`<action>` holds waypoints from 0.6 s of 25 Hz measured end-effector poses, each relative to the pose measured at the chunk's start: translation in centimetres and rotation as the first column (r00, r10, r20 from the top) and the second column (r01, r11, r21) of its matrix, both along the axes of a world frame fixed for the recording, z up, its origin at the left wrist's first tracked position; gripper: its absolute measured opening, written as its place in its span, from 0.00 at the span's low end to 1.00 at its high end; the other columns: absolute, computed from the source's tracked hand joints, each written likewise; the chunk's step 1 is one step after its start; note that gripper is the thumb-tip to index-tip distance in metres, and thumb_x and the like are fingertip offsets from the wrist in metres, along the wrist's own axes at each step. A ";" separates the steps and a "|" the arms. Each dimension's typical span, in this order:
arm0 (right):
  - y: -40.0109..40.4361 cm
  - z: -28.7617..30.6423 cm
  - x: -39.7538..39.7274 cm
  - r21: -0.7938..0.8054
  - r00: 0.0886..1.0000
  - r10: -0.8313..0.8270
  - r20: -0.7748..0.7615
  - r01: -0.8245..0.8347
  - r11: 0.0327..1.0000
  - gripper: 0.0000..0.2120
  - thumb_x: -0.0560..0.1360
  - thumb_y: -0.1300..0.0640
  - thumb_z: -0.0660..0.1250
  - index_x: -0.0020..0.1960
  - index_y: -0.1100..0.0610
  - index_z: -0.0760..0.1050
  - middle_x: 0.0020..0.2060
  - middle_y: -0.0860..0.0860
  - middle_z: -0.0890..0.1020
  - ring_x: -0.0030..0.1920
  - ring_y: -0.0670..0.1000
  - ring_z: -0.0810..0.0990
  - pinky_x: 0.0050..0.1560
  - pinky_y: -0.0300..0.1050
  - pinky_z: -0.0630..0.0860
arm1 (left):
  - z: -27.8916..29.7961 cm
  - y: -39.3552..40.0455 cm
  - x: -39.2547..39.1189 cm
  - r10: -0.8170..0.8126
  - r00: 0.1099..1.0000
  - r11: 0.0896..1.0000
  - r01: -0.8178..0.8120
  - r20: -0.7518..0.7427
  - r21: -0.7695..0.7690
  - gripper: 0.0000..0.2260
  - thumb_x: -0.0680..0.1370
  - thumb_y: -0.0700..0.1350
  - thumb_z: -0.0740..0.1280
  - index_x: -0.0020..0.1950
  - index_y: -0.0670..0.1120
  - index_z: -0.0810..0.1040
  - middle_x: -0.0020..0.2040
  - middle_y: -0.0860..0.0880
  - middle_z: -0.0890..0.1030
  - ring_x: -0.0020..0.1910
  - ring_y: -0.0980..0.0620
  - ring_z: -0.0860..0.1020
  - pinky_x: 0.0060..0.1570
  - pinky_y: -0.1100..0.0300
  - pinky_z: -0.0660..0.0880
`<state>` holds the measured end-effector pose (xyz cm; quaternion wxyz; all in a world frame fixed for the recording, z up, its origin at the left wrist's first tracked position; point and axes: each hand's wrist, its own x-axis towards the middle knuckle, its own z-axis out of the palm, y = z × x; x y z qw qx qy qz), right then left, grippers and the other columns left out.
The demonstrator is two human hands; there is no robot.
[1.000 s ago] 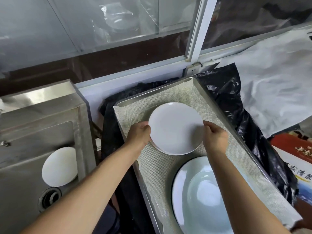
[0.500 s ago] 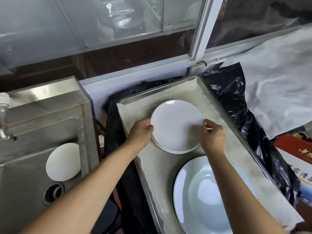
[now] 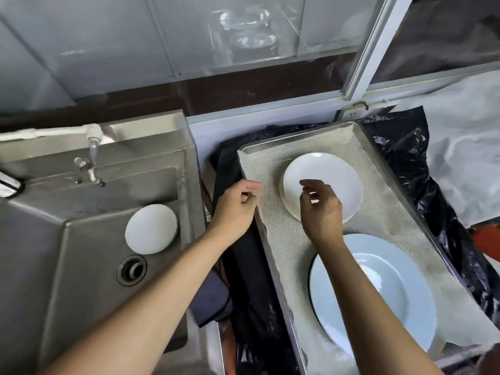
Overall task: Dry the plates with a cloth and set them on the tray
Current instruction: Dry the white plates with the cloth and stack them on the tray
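A small white plate (image 3: 327, 177) lies on the beige cloth (image 3: 378, 220) that lines the metal tray (image 3: 295, 135). A large pale blue plate (image 3: 392, 293) lies nearer me on the same cloth. My right hand (image 3: 320, 209) hovers over the small plate's near edge, fingers loosely curled, holding nothing. My left hand (image 3: 236, 208) hangs over the tray's left rim, fingers relaxed and empty. Another white plate (image 3: 151, 228) leans inside the steel sink (image 3: 81, 266) on the left.
A tap (image 3: 90, 161) stands at the back of the sink, and a drain (image 3: 131, 269) sits in its floor. Black plastic (image 3: 405, 163) surrounds the tray. White sheeting (image 3: 465, 147) lies to the right. Glass window panes run along the back.
Both hands have let go of the small white plate, which now lies on the tray cloth. Both hands have drawn back to the left. The camera has turned left.
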<state>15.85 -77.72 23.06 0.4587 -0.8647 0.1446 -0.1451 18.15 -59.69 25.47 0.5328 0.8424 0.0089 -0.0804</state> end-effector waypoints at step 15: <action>25.5 0.1 -4.3 0.090 0.972 0.203 -0.118 -0.193 0.977 0.11 0.79 0.59 0.64 0.56 0.48 0.81 0.46 0.48 0.83 0.42 0.42 0.79 0.46 0.36 0.70 | 0.8 25.9 -8.3 0.186 0.982 0.982 -0.185 -0.024 0.029 0.16 0.77 0.34 0.61 0.52 0.52 0.81 0.50 0.58 0.83 0.46 0.64 0.78 0.44 0.77 0.68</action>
